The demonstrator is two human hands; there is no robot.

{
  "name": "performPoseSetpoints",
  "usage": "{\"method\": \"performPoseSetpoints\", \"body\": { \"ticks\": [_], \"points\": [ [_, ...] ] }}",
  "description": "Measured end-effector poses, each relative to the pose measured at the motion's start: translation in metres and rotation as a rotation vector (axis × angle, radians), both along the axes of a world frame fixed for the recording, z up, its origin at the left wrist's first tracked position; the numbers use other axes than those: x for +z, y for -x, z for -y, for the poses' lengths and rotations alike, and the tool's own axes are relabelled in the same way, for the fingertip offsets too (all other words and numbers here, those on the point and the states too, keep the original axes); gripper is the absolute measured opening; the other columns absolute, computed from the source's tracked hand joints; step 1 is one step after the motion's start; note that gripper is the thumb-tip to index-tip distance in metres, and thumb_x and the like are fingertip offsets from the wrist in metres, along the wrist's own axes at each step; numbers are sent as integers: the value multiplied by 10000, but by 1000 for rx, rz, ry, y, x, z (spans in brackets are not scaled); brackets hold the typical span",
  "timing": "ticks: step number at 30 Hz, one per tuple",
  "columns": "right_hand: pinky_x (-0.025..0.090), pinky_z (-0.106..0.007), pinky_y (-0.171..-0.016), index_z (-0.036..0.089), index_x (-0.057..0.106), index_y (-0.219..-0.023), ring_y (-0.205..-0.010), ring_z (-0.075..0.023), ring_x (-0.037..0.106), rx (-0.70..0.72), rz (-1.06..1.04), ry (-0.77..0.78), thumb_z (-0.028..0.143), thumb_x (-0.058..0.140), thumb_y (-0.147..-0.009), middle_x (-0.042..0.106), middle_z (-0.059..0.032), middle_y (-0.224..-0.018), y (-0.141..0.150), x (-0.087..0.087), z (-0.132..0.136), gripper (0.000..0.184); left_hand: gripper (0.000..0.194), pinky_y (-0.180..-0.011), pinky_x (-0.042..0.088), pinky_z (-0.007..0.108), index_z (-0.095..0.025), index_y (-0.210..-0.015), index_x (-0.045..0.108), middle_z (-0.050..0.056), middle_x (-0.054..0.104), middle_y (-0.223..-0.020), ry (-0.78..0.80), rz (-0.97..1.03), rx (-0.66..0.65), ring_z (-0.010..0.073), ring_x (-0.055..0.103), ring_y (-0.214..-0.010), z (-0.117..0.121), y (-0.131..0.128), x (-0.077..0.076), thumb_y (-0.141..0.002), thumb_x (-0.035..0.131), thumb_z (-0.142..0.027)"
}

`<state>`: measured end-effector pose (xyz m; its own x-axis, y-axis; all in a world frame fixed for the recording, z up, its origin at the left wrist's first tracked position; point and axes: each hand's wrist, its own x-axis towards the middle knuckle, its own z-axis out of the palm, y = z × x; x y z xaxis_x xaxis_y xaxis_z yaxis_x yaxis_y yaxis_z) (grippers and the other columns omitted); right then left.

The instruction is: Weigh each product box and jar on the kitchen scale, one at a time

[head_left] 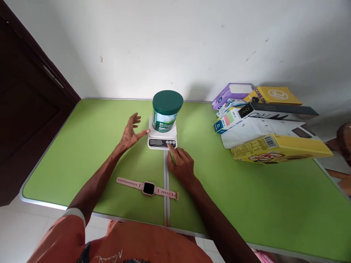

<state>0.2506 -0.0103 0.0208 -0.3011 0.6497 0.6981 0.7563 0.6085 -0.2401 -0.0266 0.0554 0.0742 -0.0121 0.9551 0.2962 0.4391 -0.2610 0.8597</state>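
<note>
A white digital kitchen scale [162,147] lies near the back of the green table, its small display and round buttons facing me. On its platform stands a tub [167,102] with a dark green lid and a printed label. My left hand [131,133] is open at the scale's left side, fingers spread, thumb tip close to or touching the scale's edge. With the index finger stretched to the button panel, my right hand [182,162] is otherwise curled closed and holds nothing I can see. A pink smartwatch [148,188] with its strap laid out flat rests nearer to me.
At the right stands a row of boxes: a purple pack [233,94], a yellow box [276,95], a black box [279,110], a white box [257,129] and a yellow snack box [279,148]. A white wall backs the table [82,153]. Another person's arm [336,146] shows at far right.
</note>
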Motion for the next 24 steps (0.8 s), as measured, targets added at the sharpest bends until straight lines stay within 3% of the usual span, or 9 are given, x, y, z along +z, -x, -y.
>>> {"method": "performPoseSetpoints", "body": {
  "ticks": [4, 8, 16, 21, 24],
  "points": [
    [476, -331, -715, 144, 711, -1466, -765, -202, 655, -37, 116, -30, 236, 557, -1100, 757, -68, -852, 4, -1, 2, 408, 1296, -1189, 475, 670, -246, -1706, 260, 279, 491, -1681, -103, -35, -82, 461, 517, -1545, -28, -20, 19, -720, 876, -820],
    [465, -335, -701, 124, 736, -1414, -756, -201, 662, -25, 172, -71, 269, 576, -1108, 753, -65, -833, 6, 3, 0, 374, 1390, -1237, 433, 674, -245, -1739, 198, 294, 403, -1745, -140, -35, -144, 493, 438, -1606, -48, -38, 29, -688, 891, -834],
    [444, -323, -665, 119, 803, -1219, -677, -160, 643, 176, 216, -190, 240, 642, -1080, 715, -33, -724, 7, 7, 9, 244, 1270, -1265, 451, 634, -262, -1712, 305, 243, 440, -1732, -142, -15, -211, 471, 477, -1581, -57, -51, 39, -725, 881, -819],
    [445, -319, -648, 101, 727, -1406, -679, -164, 670, 15, 165, -83, 269, 639, -1083, 772, -48, -776, 3, 1, 8, 375, 1283, -1280, 446, 606, -270, -1715, 294, 227, 518, -1665, -178, -37, -223, 445, 506, -1556, -67, -58, 38, -722, 860, -852],
    [438, -315, -649, 111, 678, -1500, -702, -172, 685, 8, 181, 30, 305, 625, -1091, 791, -63, -806, 2, -3, 7, 456, 1303, -1299, 421, 600, -297, -1730, 257, 204, 534, -1650, -186, -40, -228, 436, 489, -1570, -73, -62, 33, -719, 853, -864]
  ]
}}
